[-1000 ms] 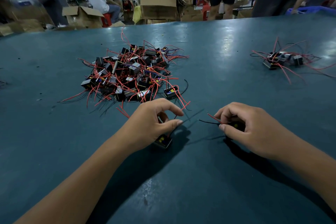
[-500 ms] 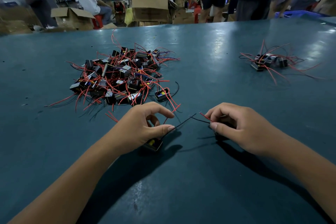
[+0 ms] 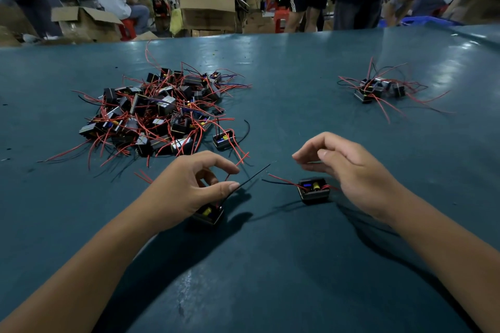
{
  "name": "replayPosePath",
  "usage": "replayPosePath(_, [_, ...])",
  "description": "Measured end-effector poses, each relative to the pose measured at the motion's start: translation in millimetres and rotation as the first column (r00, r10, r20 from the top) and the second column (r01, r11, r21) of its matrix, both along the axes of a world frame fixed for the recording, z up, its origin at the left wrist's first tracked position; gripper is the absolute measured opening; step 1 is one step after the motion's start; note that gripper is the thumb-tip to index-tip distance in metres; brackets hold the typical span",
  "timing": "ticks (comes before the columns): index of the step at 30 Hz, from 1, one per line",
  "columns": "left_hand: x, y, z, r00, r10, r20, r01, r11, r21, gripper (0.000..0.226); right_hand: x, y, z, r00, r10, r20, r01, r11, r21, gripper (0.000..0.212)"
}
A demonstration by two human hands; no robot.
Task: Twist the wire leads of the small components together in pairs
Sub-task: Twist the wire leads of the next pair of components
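Nearest, the left hand (image 3: 186, 186) keeps a narrow grip, thumb and forefinger pinching a black lead (image 3: 254, 174) that rises from the small component (image 3: 209, 213) under its palm on the teal surface (image 3: 270, 278). Just right, a second component (image 3: 313, 190) sits free, the right hand (image 3: 351, 167) above it loosely curled, holding nothing. Farther off lie a big pile (image 3: 159, 113) left and a small cluster (image 3: 378, 88) right
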State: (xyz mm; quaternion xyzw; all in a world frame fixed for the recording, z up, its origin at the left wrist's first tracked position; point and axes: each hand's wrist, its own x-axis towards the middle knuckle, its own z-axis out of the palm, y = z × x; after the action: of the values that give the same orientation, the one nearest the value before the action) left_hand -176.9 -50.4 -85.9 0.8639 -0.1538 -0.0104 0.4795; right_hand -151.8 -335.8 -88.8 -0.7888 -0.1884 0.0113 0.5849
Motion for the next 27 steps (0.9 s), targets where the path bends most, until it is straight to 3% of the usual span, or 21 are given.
replayPosePath(4, [-0.5, -2.1, -0.6, 0.999, 0.030, 0.018, -0.030, 0.999, -0.015, 0.030, -3.2, -7.9, 1.9, 0.995, 0.070, 0.073, -0.043, 0.947, -0.317, 0.010])
replayPosePath(8, [-0.1, -2.3, -0.5, 0.998, 0.066, 0.021, -0.066, 0.998, -0.002, 0.033, -7.0, -8.1, 4.9, 0.970, 0.186, 0.160, -0.082, 0.860, -0.504, 0.022])
replayPosePath(12, [-0.4, -2.6, -0.1, 0.997, 0.071, 0.000, -0.071, 0.997, 0.004, 0.026, -8.2, -5.0, 6.1, 0.967, 0.148, 0.207, -0.027, 0.869, -0.493, 0.013])
replayPosePath(14, [0.9, -2.6, -1.2, 0.997, 0.078, 0.000, -0.078, 0.997, 0.000, 0.016, -8.3, -3.7, 5.7, 0.971, 0.127, 0.205, -0.008, 0.867, -0.498, 0.015])
replayPosePath(17, [2.6, -2.4, -2.1, 0.994, 0.108, -0.021, -0.108, 0.994, -0.026, 0.019, -8.1, -2.5, 3.6, 0.977, 0.071, 0.201, 0.038, 0.869, -0.493, 0.020])
replayPosePath(23, [5.7, -0.8, -2.4, 0.976, 0.179, -0.123, -0.210, 0.925, -0.317, 0.011, -2.7, -1.7, -1.9, 0.951, -0.073, 0.299, 0.234, 0.803, -0.547, 0.010])
replayPosePath(27, [3.7, -3.4, 0.4, 0.982, 0.160, -0.097, -0.183, 0.928, -0.326, 0.008, -16.4, 12.1, 5.5, 0.855, -0.044, 0.516, 0.321, 0.826, -0.463, 0.007])
